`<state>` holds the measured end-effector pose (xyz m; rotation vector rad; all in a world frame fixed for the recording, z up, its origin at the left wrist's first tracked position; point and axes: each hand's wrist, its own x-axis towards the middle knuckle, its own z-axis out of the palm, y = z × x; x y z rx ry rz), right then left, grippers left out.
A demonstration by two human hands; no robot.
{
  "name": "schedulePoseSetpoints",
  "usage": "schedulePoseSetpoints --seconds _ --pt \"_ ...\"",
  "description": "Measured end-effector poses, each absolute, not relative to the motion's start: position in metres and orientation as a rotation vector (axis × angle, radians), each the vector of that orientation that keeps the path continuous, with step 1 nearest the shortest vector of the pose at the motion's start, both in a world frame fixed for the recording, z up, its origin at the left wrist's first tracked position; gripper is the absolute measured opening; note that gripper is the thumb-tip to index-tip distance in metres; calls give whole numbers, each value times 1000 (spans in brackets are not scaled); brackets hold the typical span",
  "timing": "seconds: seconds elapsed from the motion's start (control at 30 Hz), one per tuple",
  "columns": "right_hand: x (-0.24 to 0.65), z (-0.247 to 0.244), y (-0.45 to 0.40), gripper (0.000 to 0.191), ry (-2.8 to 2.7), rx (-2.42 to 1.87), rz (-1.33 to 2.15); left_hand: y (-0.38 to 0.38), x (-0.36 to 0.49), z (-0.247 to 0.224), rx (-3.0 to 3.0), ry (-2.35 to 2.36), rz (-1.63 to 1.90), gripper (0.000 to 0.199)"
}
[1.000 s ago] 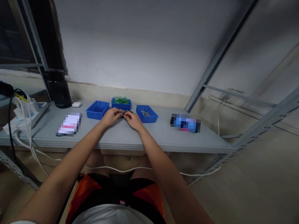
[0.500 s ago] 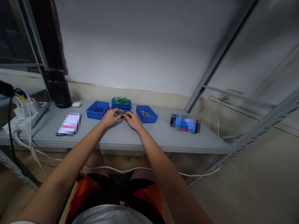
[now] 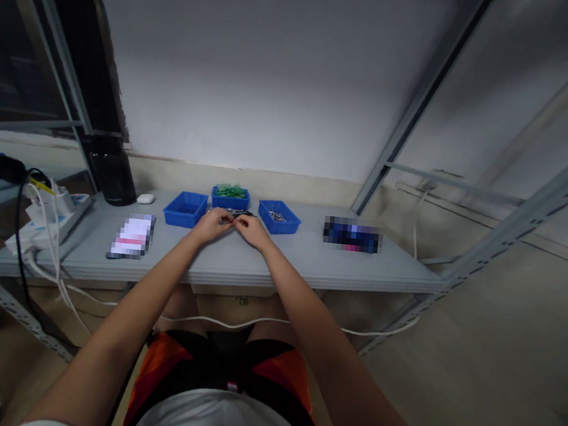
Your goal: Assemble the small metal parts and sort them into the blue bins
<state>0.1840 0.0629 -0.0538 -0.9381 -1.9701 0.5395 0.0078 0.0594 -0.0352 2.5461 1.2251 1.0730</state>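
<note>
My left hand (image 3: 214,225) and my right hand (image 3: 252,229) meet fingertip to fingertip over the grey shelf table (image 3: 229,259). Both are pinched closed on something too small to make out. Just behind my fingers lie dark and shiny small metal parts (image 3: 236,212). Left of them is a blue tray (image 3: 183,219) with little visible inside. A second blue tray (image 3: 230,203) at the back holds green pieces (image 3: 230,191). Right of my hands, a third blue tray (image 3: 285,227) contains thin silvery parts (image 3: 277,216).
A lit phone (image 3: 132,236) and a white case (image 3: 145,198) lie at the left, near a black bottle (image 3: 113,173) and a power strip (image 3: 56,228) with cables. Another blurred device (image 3: 352,235) is at the right. Metal shelf posts flank the table.
My fingertips have come together, and my right hand has shifted slightly left. More of the metal parts behind them shows. The screen of the device at the right looks darker.
</note>
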Motion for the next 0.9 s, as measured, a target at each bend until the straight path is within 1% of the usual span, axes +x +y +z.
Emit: schedulePoseSetpoints --seconds 0.3,0.53,0.73,0.83,0.9 --pt "183 -50 59 19 -1916 -953 625 61 7 -36 2559 1203 1101 19" --pt "182 -52 62 16 -1902 -917 707 61 6 -36 2549 1191 1092 15" --pt "184 -52 65 18 -1893 -900 767 60 6 -36 2527 1205 1136 19" --pt "184 -52 64 18 -1908 -911 720 59 6 -35 2536 1216 1123 18" --pt "183 -52 61 16 -1925 -914 629 59 6 -34 2558 1232 1092 15"
